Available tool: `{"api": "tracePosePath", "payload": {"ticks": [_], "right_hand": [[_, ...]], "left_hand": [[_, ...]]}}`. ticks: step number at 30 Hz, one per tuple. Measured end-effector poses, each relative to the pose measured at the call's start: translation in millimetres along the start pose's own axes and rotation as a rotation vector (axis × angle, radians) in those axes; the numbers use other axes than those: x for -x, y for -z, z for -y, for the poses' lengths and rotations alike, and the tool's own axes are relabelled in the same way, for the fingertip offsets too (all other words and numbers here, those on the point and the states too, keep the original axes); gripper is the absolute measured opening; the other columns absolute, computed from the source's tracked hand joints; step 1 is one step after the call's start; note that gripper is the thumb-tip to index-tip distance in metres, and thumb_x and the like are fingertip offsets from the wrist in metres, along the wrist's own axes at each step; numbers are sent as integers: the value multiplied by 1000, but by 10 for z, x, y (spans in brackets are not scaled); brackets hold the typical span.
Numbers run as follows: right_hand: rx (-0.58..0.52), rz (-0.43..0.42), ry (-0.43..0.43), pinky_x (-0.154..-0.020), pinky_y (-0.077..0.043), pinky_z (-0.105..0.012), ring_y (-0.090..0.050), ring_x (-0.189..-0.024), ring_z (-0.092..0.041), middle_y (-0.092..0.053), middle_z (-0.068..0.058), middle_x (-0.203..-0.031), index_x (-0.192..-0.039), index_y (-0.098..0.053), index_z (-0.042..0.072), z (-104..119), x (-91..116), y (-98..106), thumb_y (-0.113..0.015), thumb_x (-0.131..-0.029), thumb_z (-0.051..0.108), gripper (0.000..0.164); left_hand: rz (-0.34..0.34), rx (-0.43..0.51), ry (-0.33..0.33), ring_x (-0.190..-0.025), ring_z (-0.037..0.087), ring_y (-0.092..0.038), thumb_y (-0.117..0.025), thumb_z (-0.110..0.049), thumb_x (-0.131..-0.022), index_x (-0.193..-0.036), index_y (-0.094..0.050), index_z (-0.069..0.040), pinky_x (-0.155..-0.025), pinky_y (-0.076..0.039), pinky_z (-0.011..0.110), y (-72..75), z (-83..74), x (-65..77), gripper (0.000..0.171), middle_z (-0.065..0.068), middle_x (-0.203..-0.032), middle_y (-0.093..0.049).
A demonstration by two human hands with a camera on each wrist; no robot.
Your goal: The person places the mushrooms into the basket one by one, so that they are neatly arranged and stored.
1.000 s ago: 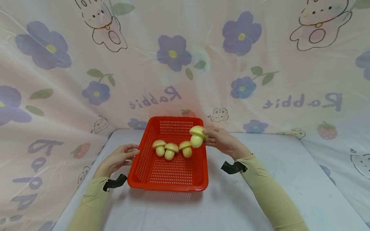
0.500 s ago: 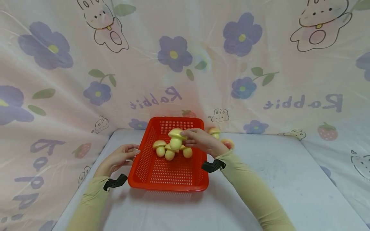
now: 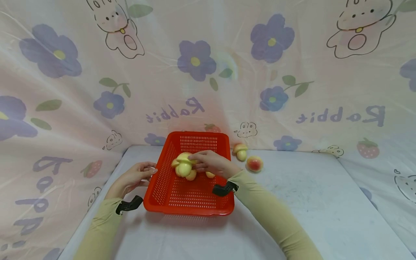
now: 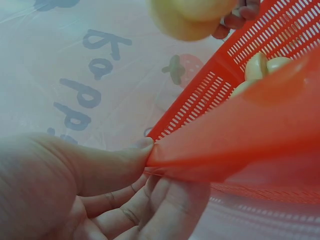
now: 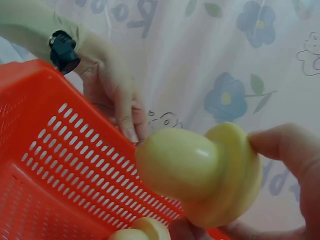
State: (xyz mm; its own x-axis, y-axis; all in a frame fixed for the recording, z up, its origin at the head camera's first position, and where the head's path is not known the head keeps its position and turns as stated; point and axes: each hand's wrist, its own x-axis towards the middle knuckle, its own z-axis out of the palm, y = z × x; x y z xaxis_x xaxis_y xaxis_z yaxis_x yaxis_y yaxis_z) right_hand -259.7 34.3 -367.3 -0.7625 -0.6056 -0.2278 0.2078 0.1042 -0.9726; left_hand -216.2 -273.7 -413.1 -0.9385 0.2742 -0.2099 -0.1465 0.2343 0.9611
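My right hand (image 3: 212,163) pinches a pale yellow toy mushroom (image 3: 184,169) by its cap, over the left part of the red plastic basket (image 3: 188,209). In the right wrist view the mushroom's stem (image 5: 175,160) points left, with thumb and fingers at the cap. Beneath it, other mushrooms (image 3: 191,176) lie in the basket, partly hidden by the held one and my hand. My left hand (image 3: 134,177) grips the basket's left rim; the left wrist view shows the thumb on top of the rim (image 4: 165,155) and fingers underneath.
Right of the basket, another mushroom (image 3: 241,152) and a round red-and-yellow thing (image 3: 255,164) lie on the white-covered table (image 3: 312,187). A patterned curtain (image 3: 227,90) hangs close behind the table. Dark cameras are strapped to both wrists.
My right hand has carried the mushroom left from the basket's right rim to over the left-hand mushrooms, uncovering the two things at the right. My left hand stays on the rim.
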Motion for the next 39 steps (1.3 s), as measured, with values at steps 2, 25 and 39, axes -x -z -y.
{"api": "tracePosePath", "payload": {"ticks": [2,25,39], "right_hand": [[22,10,-3,-100,-41,-47,-63,-92,-22,-62,-9,-106,-117,-61,-2,-21,-29,-21,-63,-93,25,37],[144,29,-129,-89,-50,-41,-59,-82,-22,-63,-6,-89,-101,-66,5,-306,-271,-254,-70,-87,34,33],[212,22,-190,-94,-44,-51,-60,-90,-33,-50,-5,-71,-86,-49,7,-364,-277,-255,-72,-85,34,36]], "left_hand": [[-3,-1,-1,-78,21,-61,-56,-18,-98,-134,-36,9,-74,-56,39,0,1,-4,49,16,-103,-62],[-22,-14,6,-76,20,-60,-56,-17,-98,-133,-37,8,-73,-57,38,0,5,-6,47,13,-98,-63],[-43,-13,30,-77,20,-60,-56,-18,-98,-133,-38,8,-73,-57,38,-22,-19,-4,47,14,-100,-62]]}}
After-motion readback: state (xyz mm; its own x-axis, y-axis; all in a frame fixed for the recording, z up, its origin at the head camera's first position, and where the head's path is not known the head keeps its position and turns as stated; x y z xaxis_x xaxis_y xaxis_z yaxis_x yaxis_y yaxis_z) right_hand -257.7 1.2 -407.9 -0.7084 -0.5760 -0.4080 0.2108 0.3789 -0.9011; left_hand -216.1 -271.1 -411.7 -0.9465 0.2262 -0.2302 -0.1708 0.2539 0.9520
